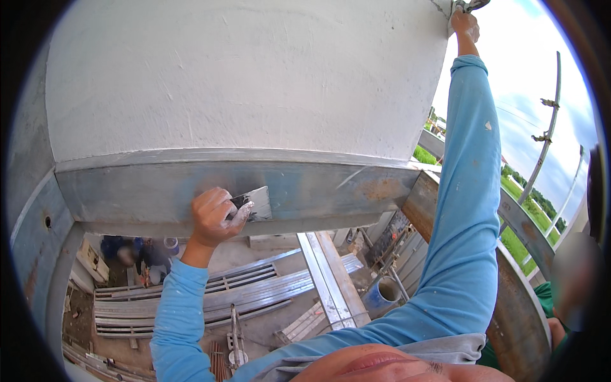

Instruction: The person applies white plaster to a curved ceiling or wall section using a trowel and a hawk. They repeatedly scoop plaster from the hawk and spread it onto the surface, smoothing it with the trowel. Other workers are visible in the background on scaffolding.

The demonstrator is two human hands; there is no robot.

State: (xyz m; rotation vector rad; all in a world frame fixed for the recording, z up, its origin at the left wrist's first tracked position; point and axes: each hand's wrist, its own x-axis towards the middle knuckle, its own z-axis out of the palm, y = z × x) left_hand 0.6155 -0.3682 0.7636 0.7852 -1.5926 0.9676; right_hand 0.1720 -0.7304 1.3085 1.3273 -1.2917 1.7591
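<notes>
In front of me, my left hand (214, 215) is closed around the dark handle of a putty knife (259, 202). The knife's flat blade is smeared with pale filler and lies close to the grey steel beam (305, 188); I cannot tell if it touches. White residue coats the fingers. My right arm stretches far up to the right, where my right hand (466, 27) grips a dark hand tool (472, 6) at the edge of the white wall panel (254, 76). That tool is partly cut off by the picture's edge, so its kind is unclear.
Far below lie stacked metal channels (140, 309), a long steel section (326, 274) and a blue bucket (382, 294). People (149, 258) crouch at lower left. Rusty beams (519, 305) and scaffold poles (546, 130) stand right, near another person in green (545, 296).
</notes>
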